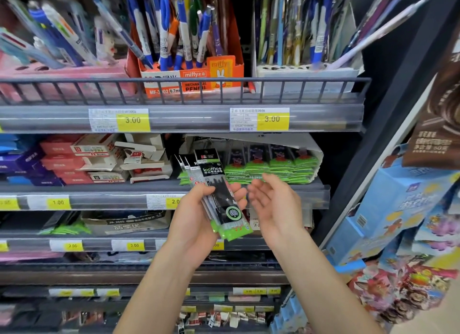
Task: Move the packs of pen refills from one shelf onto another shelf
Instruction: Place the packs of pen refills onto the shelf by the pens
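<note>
My left hand [199,214] grips a fanned stack of black-and-green pen refill packs [216,184], held upright in front of the second shelf [124,188]. My right hand [273,204] hovers just to the right of the packs, palm turned towards them, fingers relaxed and holding nothing. More green refill packs [271,167] stand in a row inside a white carton at the right end of the second shelf, right behind my hands.
Red and white small boxes [82,159] fill the left of the second shelf. Above, pen display boxes [191,69] stand behind a wire rail. A shelf below [112,234] holds a cardboard box. Blue boxes [388,204] hang on the right.
</note>
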Demonstrator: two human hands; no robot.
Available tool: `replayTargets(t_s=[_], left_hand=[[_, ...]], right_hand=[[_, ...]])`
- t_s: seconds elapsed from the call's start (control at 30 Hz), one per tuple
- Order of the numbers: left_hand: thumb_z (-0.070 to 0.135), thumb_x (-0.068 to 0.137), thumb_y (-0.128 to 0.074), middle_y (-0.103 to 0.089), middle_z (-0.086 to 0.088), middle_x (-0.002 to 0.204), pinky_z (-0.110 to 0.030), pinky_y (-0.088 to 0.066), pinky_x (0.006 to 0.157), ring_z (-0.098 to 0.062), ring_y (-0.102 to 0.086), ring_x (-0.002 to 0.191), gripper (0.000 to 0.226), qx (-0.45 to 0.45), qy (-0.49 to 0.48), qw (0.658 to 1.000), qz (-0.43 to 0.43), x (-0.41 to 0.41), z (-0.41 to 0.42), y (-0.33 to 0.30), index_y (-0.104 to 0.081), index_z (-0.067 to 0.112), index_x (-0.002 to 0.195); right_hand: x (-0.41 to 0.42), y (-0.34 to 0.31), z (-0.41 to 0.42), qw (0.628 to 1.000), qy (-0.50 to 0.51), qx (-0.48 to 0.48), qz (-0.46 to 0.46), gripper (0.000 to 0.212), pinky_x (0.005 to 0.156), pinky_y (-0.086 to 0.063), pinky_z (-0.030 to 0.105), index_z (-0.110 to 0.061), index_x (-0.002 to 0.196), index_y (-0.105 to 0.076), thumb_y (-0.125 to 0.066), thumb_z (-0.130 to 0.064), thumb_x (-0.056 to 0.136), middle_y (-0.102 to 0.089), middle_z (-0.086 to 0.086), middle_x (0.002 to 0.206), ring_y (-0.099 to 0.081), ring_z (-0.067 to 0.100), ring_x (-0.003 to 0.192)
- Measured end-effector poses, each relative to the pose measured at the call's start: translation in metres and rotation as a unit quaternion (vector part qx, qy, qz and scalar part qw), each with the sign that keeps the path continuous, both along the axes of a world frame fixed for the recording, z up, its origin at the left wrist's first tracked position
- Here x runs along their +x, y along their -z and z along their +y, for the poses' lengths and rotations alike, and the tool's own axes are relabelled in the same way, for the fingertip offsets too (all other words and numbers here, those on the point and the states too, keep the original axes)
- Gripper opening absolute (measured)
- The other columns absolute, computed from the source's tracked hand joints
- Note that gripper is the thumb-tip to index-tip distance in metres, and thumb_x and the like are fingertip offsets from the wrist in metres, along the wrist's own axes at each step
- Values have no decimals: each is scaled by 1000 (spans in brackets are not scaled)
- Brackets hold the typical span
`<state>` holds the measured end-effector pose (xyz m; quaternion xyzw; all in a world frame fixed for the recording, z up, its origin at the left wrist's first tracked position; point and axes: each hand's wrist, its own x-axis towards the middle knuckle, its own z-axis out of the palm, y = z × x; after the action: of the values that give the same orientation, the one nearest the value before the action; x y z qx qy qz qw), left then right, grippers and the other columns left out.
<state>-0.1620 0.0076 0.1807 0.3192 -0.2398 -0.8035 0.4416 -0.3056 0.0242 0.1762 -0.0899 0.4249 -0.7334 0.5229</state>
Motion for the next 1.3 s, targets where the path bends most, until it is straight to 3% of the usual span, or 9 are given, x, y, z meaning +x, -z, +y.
replayTargets(t_s=[0.13,0.33,0.47,0.6,0.83,1.0,1.13,1.23,1.3], left_hand=[[16,107,-44,-74,-23,129,-46,-61,93,-32,-75,114,39,-18,18,999,-21,5,-7,-2,-67,-4,131],[19,106,-57,-70,-27,131,-45,-65,77,-35,-73,102,36,-19,-20,998,-64,5,-11,2,-66,-2,134],[26,107,-55,-73,-21,117,-41,-64,73,-31,-73,94,38,-2,-30,998,-63,5,-7,5,-68,1,132],[22,108,-55,-76,-19,119,-41,-64,76,-30,-76,99,34,-13,-53,995,-86,8,-3,6,-70,1,130],[25,107,-60,-75,-25,122,-46,-61,84,-35,-75,106,36,-29,-92,988,-118,15,5,9,-70,0,130],[10,103,-63,-76,-22,116,-50,-58,92,-35,-73,103,24,-68,-66,985,-148,29,-3,14,-72,2,124],[7,101,-65,-78,-15,102,-44,-61,78,-28,-75,91,21,-71,-34,988,-136,37,-22,11,-71,2,121],[17,97,-74,-77,-13,120,-54,-52,102,-31,-69,116,28,-80,0,987,-141,46,-35,12,-72,9,124],[20,99,-71,-78,-13,119,-52,-51,100,-33,-70,114,25,-84,22,987,-133,52,-42,12,-74,11,122]], right_hand=[[8,2,30,961,-132,33,241,13,56,-49,31,-19,96,-72,-62,-27,98,-66,4,82,-61,16,69],[14,4,44,900,-210,19,381,23,55,-52,25,-46,111,-63,-64,-25,100,-66,-3,73,-62,12,59],[7,9,41,910,-227,19,346,27,60,-58,31,-29,126,-64,-62,-16,102,-68,-4,73,-67,17,61],[-2,10,39,893,-271,30,357,40,61,-58,30,-30,138,-59,-64,-16,101,-68,8,85,-73,25,66],[-4,14,35,870,-296,2,396,42,65,-59,29,-28,139,-60,-63,-12,100,-61,-10,64,-73,21,67],[19,16,36,908,-267,-13,322,36,62,-57,25,-37,118,-64,-62,-6,99,-63,-4,71,-68,19,65],[37,18,38,923,-206,9,325,9,55,-54,31,-14,102,-68,-71,-19,95,-64,7,72,-63,22,61],[52,21,37,930,-176,16,323,15,46,-47,27,-7,89,-67,-72,-21,95,-63,10,67,-59,20,55],[59,18,33,950,-152,12,272,18,44,-43,24,-15,77,-69,-72,-19,94,-61,10,66,-55,17,52]])
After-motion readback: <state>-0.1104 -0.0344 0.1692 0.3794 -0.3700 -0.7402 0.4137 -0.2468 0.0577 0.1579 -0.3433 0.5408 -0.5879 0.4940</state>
